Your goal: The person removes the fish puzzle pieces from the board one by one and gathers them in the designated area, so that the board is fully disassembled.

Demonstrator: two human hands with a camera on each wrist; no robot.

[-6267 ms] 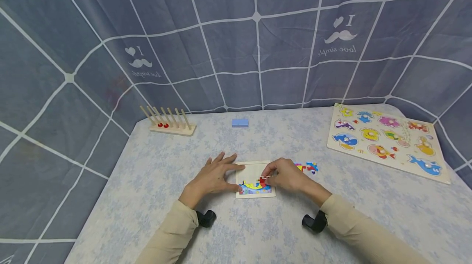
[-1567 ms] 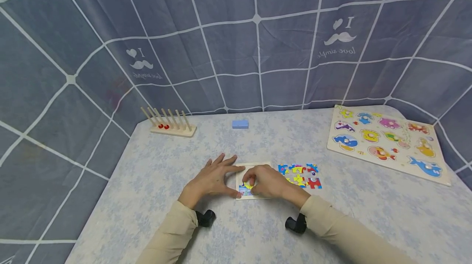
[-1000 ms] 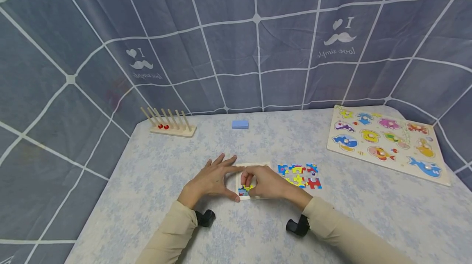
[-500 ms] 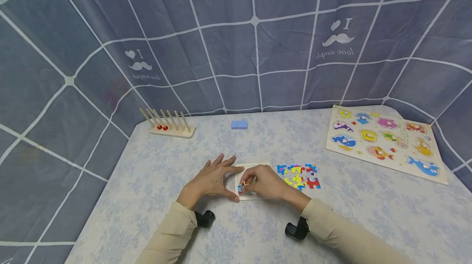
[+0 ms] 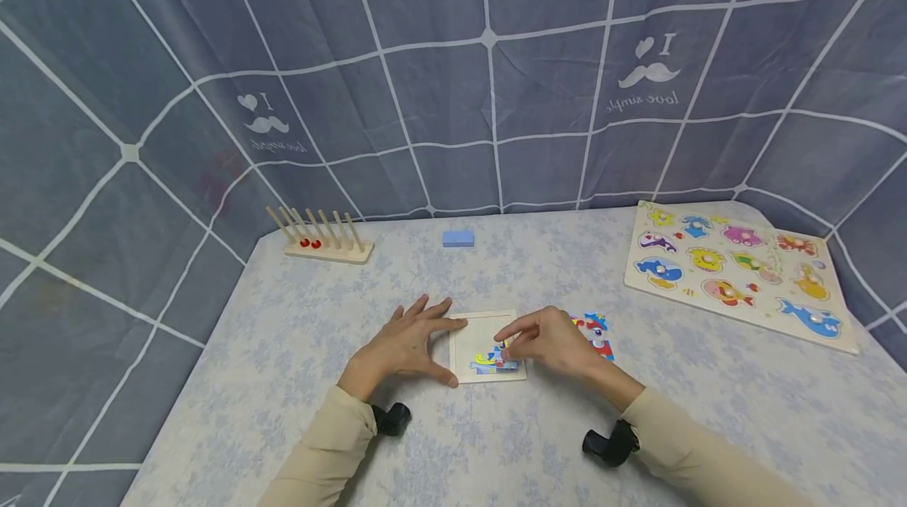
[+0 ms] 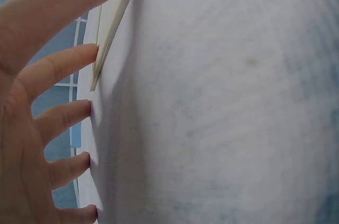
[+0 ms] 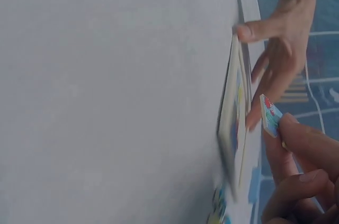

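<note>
A small wooden jigsaw tray (image 5: 489, 380) lies flat on the table, with a few joined pieces (image 5: 489, 367) in its lower part and bare wood above. My left hand (image 5: 400, 346) has its fingers spread; thumb and index finger touch the tray's left edge. Between thumb and fingers, my right hand (image 5: 556, 342) pinches a jigsaw piece (image 7: 270, 117), light blue with red and green, held up over the tray's right side. More loose jigsaw pieces (image 5: 598, 338) lie right of the tray, partly hidden behind the right hand.
A pegboard with knobbed sea animals (image 5: 737, 267) lies at the back right. At the back left stands a wooden peg rack (image 5: 329, 253) with two red beads. A blue block (image 5: 458, 238) sits near the back edge, before a grey-blue curtain (image 5: 553, 82).
My right hand has moved right from the tray's lower left, now with a piece pinched. The tray's lower left corner is bare now. Over several seconds, more pieces came onto the table.
</note>
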